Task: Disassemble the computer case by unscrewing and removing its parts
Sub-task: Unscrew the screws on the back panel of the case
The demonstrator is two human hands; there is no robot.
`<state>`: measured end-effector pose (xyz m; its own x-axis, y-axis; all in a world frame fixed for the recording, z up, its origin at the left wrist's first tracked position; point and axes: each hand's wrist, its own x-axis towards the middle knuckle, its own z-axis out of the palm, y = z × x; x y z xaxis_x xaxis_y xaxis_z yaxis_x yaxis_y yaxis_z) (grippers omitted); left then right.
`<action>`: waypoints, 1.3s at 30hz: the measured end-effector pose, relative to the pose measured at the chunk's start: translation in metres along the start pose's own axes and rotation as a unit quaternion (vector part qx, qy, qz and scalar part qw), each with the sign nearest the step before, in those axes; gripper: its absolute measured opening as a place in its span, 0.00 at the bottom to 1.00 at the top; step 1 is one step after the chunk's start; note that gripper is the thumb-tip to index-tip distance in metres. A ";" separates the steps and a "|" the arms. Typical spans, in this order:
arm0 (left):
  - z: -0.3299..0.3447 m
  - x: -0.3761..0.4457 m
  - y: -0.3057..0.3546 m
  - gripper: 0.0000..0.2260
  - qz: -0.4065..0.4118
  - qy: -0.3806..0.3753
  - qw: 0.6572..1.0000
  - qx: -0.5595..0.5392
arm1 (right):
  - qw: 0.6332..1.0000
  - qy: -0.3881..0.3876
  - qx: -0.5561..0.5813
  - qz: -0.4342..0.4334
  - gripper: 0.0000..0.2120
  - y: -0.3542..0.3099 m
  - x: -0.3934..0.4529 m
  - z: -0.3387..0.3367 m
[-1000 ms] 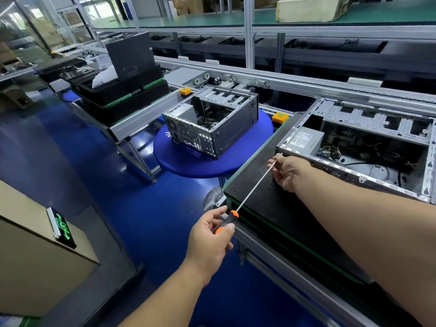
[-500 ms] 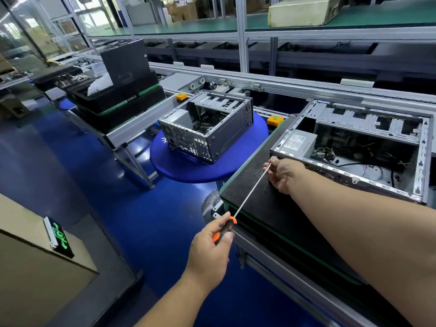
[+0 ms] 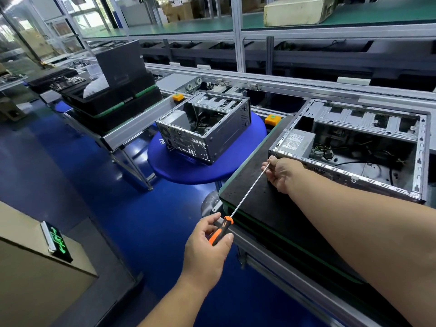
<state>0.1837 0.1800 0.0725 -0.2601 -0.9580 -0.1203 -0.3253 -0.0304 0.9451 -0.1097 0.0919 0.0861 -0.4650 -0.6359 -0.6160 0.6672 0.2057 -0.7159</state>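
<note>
The case lies on its side at the right of the frame, on a black mat, its open side up; the side panel is already off, so the inside shows: a power supply in the near-left corner, loose cables beside it, drive bays along the far wall; that much reads as done, and most seems left, since those parts are all in place. The work in hand appears to be a screw at the case's near-left corner, though the screw itself is too small to see; the screwdriver runs from lower centre up to that corner, its tip hidden by the right hand, whose fingers curl round the shaft near the tip to steady it; the left hand grips the orange and black handle, fingers wrapped round it. I judge the task early: one corner fastening being worked, the supply, cables and bays yet to come out. Further off, at centre, a second case sits on a blue round table, also open; black trays stand at upper left on the conveyor.
</note>
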 end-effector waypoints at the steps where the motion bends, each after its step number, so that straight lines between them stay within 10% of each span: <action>1: -0.002 -0.001 -0.001 0.23 0.061 0.006 0.994 0.092 | 1.000 0.001 0.002 0.000 0.10 0.000 0.001 0.000; 5: -0.003 -0.005 -0.009 0.26 0.243 -0.003 0.929 0.279 | 1.000 0.005 0.001 0.002 0.10 0.000 0.004 0.001; 8: -0.004 -0.002 -0.008 0.22 0.227 0.006 0.944 0.240 | 1.000 0.007 0.001 0.001 0.10 -0.001 0.006 0.000; 13: -0.001 0.005 -0.002 0.15 -0.080 -0.065 0.990 -0.099 | 1.000 0.015 -0.012 -0.001 0.10 0.000 0.007 -0.001; 18: -0.006 0.010 0.011 0.20 -0.305 -0.126 0.849 -0.414 | 1.000 0.016 -0.014 0.002 0.08 -0.002 0.004 -0.002; 33: -0.005 0.017 0.003 0.12 -0.253 -0.089 0.904 -0.332 | 0.997 -0.047 -0.056 0.004 0.13 0.010 -0.013 0.000; 39: -0.009 0.015 0.006 0.17 -0.016 -0.011 1.000 0.018 | 0.997 -0.047 -0.067 0.007 0.14 0.009 -0.010 0.007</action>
<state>0.1864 0.1632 0.0790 -0.2692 -0.9500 -0.1580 -0.3662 -0.0508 0.9292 -0.0949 0.0953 0.0878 -0.3952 -0.6982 -0.5969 0.5871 0.3078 -0.7487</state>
